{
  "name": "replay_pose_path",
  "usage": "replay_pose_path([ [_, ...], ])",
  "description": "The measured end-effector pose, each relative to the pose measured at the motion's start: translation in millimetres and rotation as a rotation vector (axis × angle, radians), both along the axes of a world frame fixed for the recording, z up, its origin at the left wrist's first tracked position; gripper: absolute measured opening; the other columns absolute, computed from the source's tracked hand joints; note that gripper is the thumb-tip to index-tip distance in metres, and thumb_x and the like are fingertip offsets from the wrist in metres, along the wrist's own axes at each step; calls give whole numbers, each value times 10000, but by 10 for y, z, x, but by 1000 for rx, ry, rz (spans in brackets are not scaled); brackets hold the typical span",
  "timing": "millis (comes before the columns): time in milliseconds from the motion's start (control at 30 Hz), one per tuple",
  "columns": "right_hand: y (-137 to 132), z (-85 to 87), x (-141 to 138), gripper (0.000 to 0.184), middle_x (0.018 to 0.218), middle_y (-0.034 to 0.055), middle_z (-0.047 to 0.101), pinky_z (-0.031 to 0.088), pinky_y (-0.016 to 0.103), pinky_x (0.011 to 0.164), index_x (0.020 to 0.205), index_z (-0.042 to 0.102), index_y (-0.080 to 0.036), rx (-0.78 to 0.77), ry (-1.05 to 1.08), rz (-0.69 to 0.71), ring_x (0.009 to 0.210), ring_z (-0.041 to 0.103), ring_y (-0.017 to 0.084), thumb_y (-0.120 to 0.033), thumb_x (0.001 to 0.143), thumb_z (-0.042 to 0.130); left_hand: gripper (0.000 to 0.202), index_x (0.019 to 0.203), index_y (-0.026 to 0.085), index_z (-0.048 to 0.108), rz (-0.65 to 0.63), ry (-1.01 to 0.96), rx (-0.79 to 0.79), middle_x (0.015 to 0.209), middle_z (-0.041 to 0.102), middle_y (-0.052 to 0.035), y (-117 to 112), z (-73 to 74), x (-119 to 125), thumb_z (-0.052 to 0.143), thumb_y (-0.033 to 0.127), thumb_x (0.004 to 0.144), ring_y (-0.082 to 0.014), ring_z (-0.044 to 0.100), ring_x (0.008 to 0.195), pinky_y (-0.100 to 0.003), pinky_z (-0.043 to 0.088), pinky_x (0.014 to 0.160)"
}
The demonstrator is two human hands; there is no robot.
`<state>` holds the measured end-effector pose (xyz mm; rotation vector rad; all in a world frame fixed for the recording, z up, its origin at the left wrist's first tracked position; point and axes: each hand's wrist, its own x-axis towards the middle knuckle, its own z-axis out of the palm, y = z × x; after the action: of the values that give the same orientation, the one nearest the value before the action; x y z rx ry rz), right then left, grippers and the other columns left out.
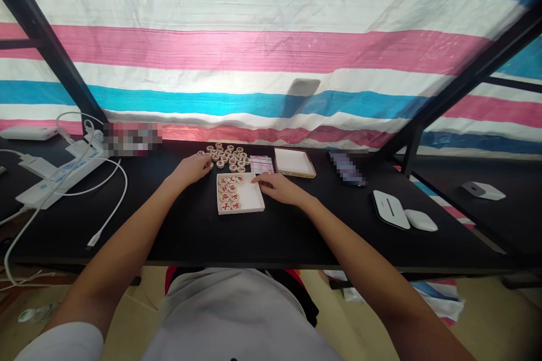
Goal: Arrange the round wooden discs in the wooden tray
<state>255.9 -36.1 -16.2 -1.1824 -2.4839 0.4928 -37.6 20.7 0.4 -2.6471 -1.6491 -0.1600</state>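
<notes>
Several round, pale Chinese chess pieces [229, 154] lie in a loose cluster on the black table. My left hand [193, 170] is at the left edge of this cluster, its fingers curled and pressed together; what is between them is hidden. Nearer to me sits a shallow white box [252, 201]. Pieces with red characters [231, 187] lie face up in rows on its left side and along the back. My right hand [282, 187] grips the box's right wall near the back corner, a fingertip reaching over the rim.
Behind the box lie a folded paper with red lines [261, 164] and a shallow box lid [294, 162]. A phone [347, 168] and white devices [390, 208] are at the right. A power strip [63, 177] with white cables occupies the left. Striped sheeting [271, 51] hangs behind.
</notes>
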Motion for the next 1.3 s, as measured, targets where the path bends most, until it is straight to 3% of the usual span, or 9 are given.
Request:
replay_pose_path([
  [200,4,-17,8,301,778,30,589,427,274,730,1104,636,-167,-4,15,3,702,528,138,-133,858,464,195,858,207,590,-88,-150,45,929,639,-39,-79,112,44,484,371,857,-198,595,855,-265,422,691],
  [333,18,-30,14,307,785,36,592,427,274,735,1110,638,-162,0,12,9,716,537,143,-125,857,467,220,891,204,622,-342,-334,-13,891,655,-18,-311,151,315,505,390,870,-166,592,829,-253,425,737],
  [467,27,-40,16,304,778,37,588,425,278,734,1106,647,-168,9,12,7,722,536,149,-126,860,473,215,894,191,654,-539,-282,-31,869,669,-31,-486,55,584,492,332,898,-161,597,834,-260,416,774],
  [633,34,-56,21,306,743,20,567,421,272,725,1109,646,-188,21,9,9,699,521,140,-131,863,473,200,868,182,669,-541,-150,-17,854,678,-31,-476,-51,623,508,299,897,-174,584,829,-275,404,745],
  [933,48,-78,21,313,749,24,571,422,282,725,1115,646,-178,12,24,7,697,519,145,-136,861,468,271,831,161,668,-577,-68,109,920,663,-66,-504,-29,605,473,323,924,-184,585,886,-289,405,798],
  [1300,40,-76,27,301,796,34,599,439,286,741,1104,648,-186,21,27,2,720,542,145,-135,861,479,268,783,163,655,-591,-57,106,845,660,-46,-490,12,576,481,313,921,-159,576,782,-279,396,731],
])
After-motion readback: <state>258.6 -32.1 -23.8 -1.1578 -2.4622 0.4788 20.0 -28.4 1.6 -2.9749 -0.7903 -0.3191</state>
